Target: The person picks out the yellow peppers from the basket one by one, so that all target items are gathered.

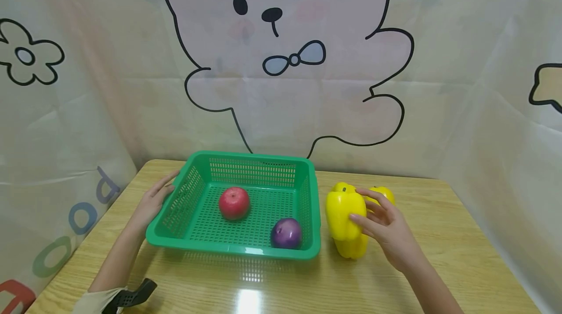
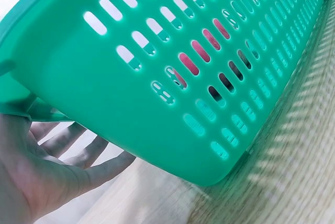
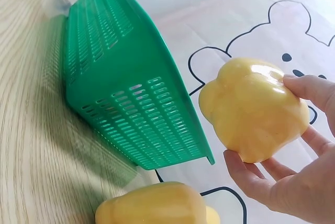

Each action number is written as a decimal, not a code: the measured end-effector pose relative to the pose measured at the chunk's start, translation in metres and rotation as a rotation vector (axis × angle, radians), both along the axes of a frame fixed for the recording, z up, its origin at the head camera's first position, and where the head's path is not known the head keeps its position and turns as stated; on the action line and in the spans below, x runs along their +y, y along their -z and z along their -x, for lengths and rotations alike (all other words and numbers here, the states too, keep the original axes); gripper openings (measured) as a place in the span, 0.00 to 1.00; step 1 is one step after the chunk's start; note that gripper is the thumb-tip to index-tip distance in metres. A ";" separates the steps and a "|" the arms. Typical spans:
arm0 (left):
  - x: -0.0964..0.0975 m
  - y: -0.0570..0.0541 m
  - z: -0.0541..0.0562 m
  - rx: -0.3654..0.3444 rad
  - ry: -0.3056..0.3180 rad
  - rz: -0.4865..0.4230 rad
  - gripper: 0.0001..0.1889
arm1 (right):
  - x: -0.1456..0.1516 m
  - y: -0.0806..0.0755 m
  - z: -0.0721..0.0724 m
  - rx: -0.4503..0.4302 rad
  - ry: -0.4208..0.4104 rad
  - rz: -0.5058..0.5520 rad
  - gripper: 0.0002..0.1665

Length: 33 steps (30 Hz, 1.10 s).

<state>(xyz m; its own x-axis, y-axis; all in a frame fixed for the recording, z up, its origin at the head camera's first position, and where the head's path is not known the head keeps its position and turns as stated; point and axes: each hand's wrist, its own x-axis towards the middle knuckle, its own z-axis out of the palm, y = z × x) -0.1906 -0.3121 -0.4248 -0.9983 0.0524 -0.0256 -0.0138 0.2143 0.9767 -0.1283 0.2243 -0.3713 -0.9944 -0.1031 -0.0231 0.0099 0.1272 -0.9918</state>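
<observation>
My left hand (image 1: pixel 154 200) grips the left end of a green plastic basket (image 1: pixel 232 251), its fingers under the rim (image 2: pixel 86 153). Inside lie a red apple (image 1: pixel 234 203) and, near the front right corner, a glossy purple round fruit or vegetable (image 1: pixel 286 233). To the right of the basket, my right hand (image 1: pixel 391 231) holds a yellow bell pepper (image 1: pixel 344 211) between thumb and fingertips. The right wrist view has this pepper (image 3: pixel 256 111) raised above the table, lobed side showing. Partly hidden behind that hand is a second yellow pepper (image 1: pixel 384 194), standing on the table (image 3: pixel 157 203).
The wooden table (image 1: pixel 439 236) ends at a hanging cloth (image 1: pixel 342 109) printed with a bear, which also runs along both sides. Slotted walls and a raised rim surround the basket. A black strap (image 1: pixel 131 297) sits on the left wrist.
</observation>
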 end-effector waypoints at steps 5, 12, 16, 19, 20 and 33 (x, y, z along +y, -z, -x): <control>0.000 0.000 0.000 0.003 0.002 0.015 0.34 | 0.003 0.000 -0.003 0.009 -0.002 -0.007 0.32; 0.000 0.000 0.001 -0.006 -0.002 0.028 0.34 | 0.010 0.002 -0.005 0.013 0.005 0.018 0.30; 0.000 0.000 0.001 -0.002 0.001 0.021 0.34 | 0.016 0.006 -0.004 0.005 0.024 0.033 0.28; 0.000 0.000 0.001 0.000 0.004 0.010 0.34 | 0.021 0.008 -0.004 -0.001 0.035 0.041 0.29; 0.000 0.000 0.001 0.000 0.005 0.009 0.34 | 0.022 0.009 -0.004 -0.006 0.038 0.045 0.29; 0.000 0.000 0.001 -0.002 -0.014 0.034 0.34 | 0.036 0.014 -0.008 -0.018 0.052 0.048 0.28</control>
